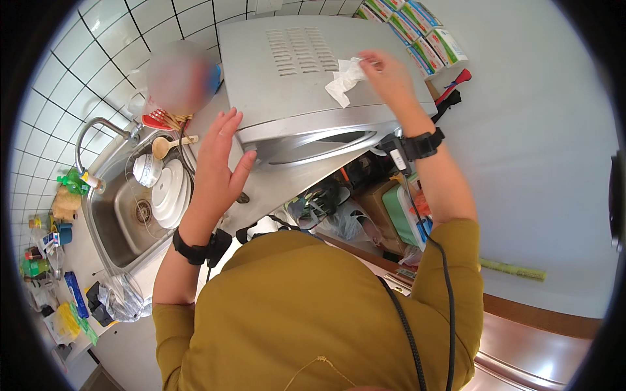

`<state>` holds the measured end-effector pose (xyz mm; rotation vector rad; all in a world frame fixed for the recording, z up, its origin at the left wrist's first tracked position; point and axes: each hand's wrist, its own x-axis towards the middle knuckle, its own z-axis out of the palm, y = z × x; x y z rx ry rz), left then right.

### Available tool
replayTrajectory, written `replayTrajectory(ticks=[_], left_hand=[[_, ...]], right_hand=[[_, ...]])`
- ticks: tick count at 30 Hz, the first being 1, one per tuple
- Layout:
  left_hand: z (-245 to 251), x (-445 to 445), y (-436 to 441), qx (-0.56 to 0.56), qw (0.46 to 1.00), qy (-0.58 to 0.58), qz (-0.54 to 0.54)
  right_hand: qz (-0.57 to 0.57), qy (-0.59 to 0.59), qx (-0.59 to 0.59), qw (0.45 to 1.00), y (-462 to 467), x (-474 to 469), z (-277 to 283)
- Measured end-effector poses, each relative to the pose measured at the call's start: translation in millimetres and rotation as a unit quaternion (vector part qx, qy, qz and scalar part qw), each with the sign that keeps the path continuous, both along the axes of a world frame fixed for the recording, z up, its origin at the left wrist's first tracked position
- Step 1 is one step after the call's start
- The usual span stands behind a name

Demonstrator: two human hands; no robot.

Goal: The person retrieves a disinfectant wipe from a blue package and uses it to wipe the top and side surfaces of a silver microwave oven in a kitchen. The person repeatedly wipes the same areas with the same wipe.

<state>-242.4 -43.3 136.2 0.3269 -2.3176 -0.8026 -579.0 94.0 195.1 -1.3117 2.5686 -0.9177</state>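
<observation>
My right hand (387, 77) pinches a crumpled white tissue (346, 82) over the top of a silver metal appliance (259, 93) with vent slots. Part of the tissue hangs loosely toward the appliance's front edge. Below that edge shows a curved chrome handle (318, 159). My left hand (221, 161) is raised, holding nothing, its fingers up and thumb apart. It appears beside the appliance's front left corner; whether it touches the corner I cannot tell. Both wrists wear black straps.
On the left, a steel sink (124, 215) holds white plates (166, 195) and a bowl (147, 169) under a curved faucet (100, 122). A wooden ladle (160, 146) lies beside them. Stacked boxes (425, 44) stand behind right. Bags and a cardboard box (374, 203) fill the space below the counter.
</observation>
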Motion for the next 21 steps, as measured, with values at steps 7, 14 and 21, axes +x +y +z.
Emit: replayTrajectory(ticks=[7, 14, 21], left_hand=[[8, -9, 2, -0.007, 0.999, 0.031, -0.010], [62, -12, -14, 0.085, 0.994, -0.026, -0.059], [82, -74, -7, 0.237, 0.964, -0.025, -0.116]], right_hand=[[0.051, 0.195, -0.036, 0.979, 5, -23, -35], [0.050, -0.179, -0.130, 0.974, 2, 15, 16], [0.137, -0.190, -0.186, 0.954, -21, 87, 45]])
